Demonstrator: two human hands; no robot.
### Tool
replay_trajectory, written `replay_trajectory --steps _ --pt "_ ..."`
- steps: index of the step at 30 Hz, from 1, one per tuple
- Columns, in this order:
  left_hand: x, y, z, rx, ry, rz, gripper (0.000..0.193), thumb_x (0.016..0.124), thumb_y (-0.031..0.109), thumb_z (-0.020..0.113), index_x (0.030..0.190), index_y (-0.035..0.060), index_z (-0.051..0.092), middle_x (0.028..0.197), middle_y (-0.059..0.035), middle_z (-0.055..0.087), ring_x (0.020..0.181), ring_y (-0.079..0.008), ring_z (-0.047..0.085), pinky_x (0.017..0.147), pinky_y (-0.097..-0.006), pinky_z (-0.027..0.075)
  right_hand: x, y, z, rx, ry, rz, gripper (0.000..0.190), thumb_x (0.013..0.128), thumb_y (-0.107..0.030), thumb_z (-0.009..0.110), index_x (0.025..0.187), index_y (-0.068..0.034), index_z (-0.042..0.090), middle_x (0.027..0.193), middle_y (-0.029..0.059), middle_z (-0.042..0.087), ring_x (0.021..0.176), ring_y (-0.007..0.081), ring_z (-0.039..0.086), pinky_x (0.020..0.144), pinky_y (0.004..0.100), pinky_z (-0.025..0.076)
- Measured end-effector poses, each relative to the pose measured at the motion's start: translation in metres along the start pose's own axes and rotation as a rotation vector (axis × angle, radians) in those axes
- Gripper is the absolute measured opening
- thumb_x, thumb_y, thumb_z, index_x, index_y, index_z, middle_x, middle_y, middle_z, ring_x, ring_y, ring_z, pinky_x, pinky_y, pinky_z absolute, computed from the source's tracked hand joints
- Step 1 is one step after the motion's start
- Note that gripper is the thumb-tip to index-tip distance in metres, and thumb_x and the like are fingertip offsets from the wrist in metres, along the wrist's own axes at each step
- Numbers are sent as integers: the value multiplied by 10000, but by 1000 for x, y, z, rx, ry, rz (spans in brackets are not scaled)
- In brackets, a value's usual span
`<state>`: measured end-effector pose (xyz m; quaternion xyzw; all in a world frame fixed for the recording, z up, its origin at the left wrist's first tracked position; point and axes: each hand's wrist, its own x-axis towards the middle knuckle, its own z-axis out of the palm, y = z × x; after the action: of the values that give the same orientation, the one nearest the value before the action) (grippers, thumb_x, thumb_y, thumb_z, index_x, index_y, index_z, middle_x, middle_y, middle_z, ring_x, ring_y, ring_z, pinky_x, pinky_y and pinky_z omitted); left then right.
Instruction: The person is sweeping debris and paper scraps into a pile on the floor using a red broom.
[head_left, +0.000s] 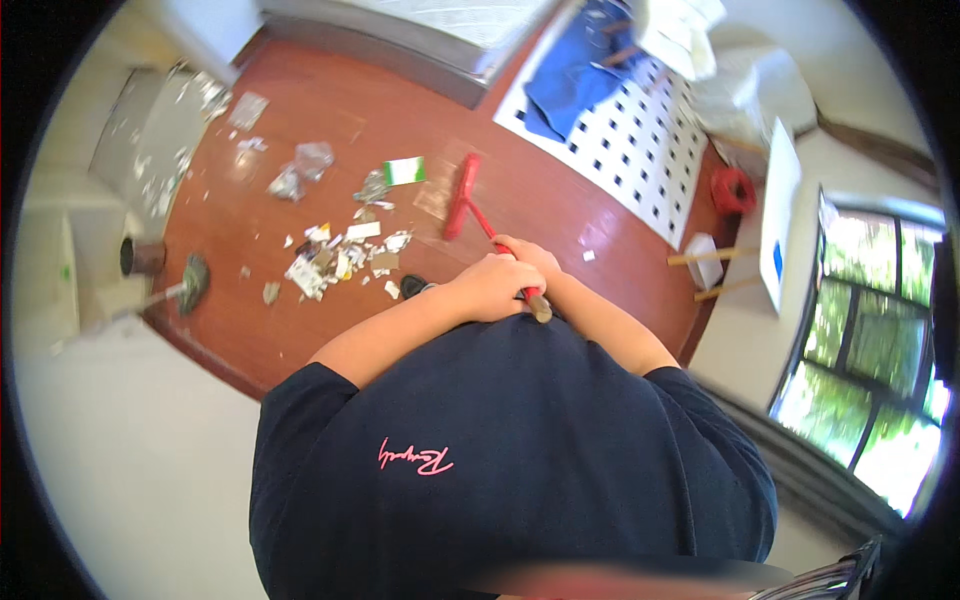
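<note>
Both hands grip the red handle of a push broom (461, 196), whose long red head rests on the reddish-brown floor ahead. My left hand (495, 285) is closed around the handle near its tan end, close to my dark shirt. Just beyond it, my right hand (529, 255) wraps the handle, partly overlapped by the left. Left of the broom head lies a pile of paper and packaging scraps (337, 259). A green-and-white packet (405, 171) and crumpled clear plastic (311, 161) lie farther out. One dark shoe (412, 286) shows beside my left forearm.
A mop (193, 285) stands at the left near a dark cylinder (142, 256). More scraps litter a grey panel (169, 142). At the upper right are a black-and-white patterned mat (645, 154), blue cloth (570, 82), a red coil (733, 190) and a white board (778, 217).
</note>
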<state>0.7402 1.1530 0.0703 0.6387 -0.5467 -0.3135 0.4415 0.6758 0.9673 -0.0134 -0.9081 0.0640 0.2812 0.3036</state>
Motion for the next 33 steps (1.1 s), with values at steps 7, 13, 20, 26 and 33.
replay_trajectory --steps 7,13,20,26,33 --pt "68 7 17 -434 -359 -19 252 938 239 736 946 56 562 1165 -104 615 1062 -263 585 945 -380 465 -81 69 22 326 529 447 368 929 -417 666 1189 -158 688 1115 171 723 1069 374 680 884 463 537" --pt "126 14 64 -377 -495 65 211 954 198 708 983 51 558 1228 -97 599 1105 -270 574 988 -384 447 -127 137 49 458 806 679 283 922 -338 699 1138 -158 669 1059 167 718 1011 356 690 830 453 542" --pt "237 10 146 -408 -656 100 167 972 173 674 955 58 554 1131 -78 613 1064 -214 572 955 -363 450 -173 221 23 540 758 945 367 972 -498 614 1097 -153 627 1014 205 714 1011 407 677 829 511 523" --pt "334 25 218 -408 -666 -68 125 1002 172 641 990 90 547 970 -26 548 890 -146 496 831 -324 439 -196 335 17 679 628 982 430 979 -573 559 1156 -184 610 1102 199 715 1083 398 669 891 513 516" --pt "358 4 229 -535 -400 -350 134 1034 209 614 1072 93 560 1027 -14 582 913 -127 525 836 -315 469 -182 405 -1 628 459 637 465 921 -349 654 1323 -131 568 1158 222 708 1110 387 673 932 469 525"
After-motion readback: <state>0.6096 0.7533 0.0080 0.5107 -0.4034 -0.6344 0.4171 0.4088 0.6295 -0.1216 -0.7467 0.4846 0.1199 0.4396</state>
